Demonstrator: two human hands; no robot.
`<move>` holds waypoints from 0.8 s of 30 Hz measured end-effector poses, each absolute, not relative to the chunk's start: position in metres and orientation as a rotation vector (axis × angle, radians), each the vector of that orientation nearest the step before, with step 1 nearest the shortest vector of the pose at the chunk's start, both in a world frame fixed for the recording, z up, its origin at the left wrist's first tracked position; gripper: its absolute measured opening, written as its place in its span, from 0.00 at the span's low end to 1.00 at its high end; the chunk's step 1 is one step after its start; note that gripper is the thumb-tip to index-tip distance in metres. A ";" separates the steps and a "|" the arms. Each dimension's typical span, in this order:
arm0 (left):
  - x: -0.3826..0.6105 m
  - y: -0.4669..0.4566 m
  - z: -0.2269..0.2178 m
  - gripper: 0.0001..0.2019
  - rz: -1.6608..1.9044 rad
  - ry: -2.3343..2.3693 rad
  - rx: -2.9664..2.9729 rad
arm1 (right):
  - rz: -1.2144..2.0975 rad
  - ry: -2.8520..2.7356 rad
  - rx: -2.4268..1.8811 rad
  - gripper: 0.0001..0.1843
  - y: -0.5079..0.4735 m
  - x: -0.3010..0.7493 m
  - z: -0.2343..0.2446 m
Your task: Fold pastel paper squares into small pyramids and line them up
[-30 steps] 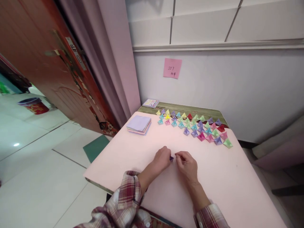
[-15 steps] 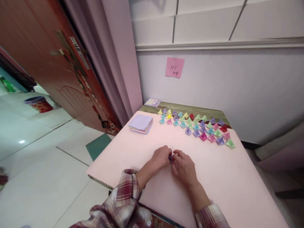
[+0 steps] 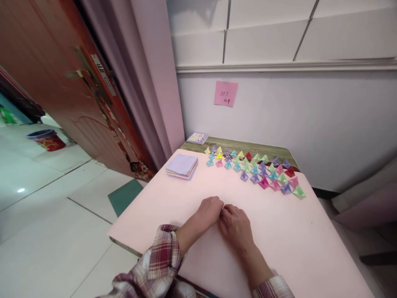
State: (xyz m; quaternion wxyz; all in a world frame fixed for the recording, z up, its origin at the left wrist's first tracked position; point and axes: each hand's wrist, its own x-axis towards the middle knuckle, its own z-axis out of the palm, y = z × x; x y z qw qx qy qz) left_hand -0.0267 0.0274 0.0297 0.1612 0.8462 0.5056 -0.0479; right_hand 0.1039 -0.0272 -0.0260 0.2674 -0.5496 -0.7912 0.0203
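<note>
My left hand (image 3: 211, 210) and my right hand (image 3: 234, 221) rest together on the pink table top (image 3: 173, 198), fingers curled and knuckles touching. Whatever they pinch between them is hidden by the fingers in this frame. Both sleeves are red and white plaid. Beyond my hands, several small folded paper shapes (image 3: 256, 169) in many colours lie in rows across the far part of the table. A stack of square pastel paper sheets (image 3: 182, 165) sits at the far left of the table.
A small printed packet (image 3: 197, 138) lies on the wooden strip at the table's back edge. A pink sticky note (image 3: 226, 93) hangs on the white wall. A red-brown door (image 3: 62, 95) stands open at left, with a curtain beside it and a bucket (image 3: 46, 139) on the tiled floor.
My hands have closed together: a second ago they were slightly apart with a small dark purple piece showing between them. Now the fingers cover it.
</note>
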 end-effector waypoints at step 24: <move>-0.040 0.027 0.025 0.07 -0.001 1.381 2.431 | 0.168 -1.685 -1.376 0.11 -0.023 0.124 -0.029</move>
